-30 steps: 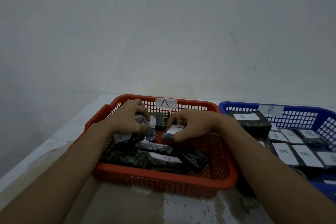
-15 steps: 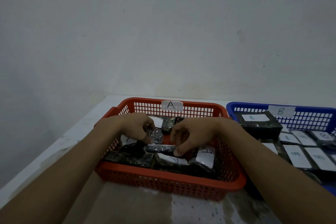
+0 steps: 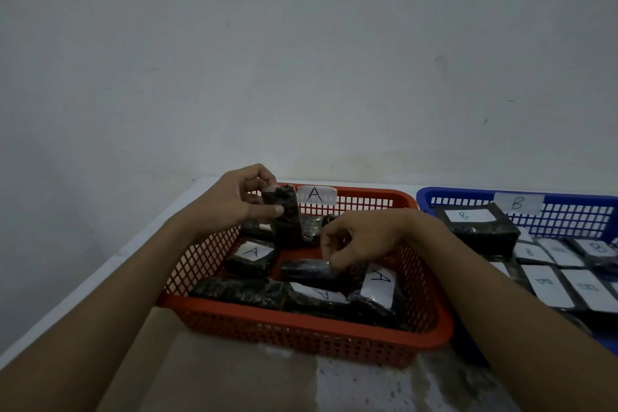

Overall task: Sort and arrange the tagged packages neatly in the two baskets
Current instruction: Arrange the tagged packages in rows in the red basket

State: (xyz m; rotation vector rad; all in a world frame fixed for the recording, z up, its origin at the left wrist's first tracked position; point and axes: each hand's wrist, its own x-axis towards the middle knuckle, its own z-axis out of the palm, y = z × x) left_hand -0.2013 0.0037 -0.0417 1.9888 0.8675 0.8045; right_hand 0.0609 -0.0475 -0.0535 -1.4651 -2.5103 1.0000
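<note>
2 hands are at work in the red basket (image 3: 301, 334). A dark pack (image 3: 282, 221) is gripped upright by the left hand (image 3: 240, 204), over the far left corner; its tag is not seen. The end of a second pack (image 3: 304, 269), lying flat mid-basket, is pinched between thumb and fingers of the right hand (image 3: 364, 239). The step is judged to be the tidying of the A pile: each pack is best turned tag-up and laid flat, edge to edge, in rows, as is done in the blue basket (image 3: 568, 221) alongside. The glossy wrap looks slippery, so a firm hold is advised. A handwritten "A" is read on the red card (image 3: 316, 195) and on 3 lying packs (image 3: 379, 281); "B" is read on the blue card (image 3: 517, 202) and on the B packs (image 3: 548, 284) there.
</note>
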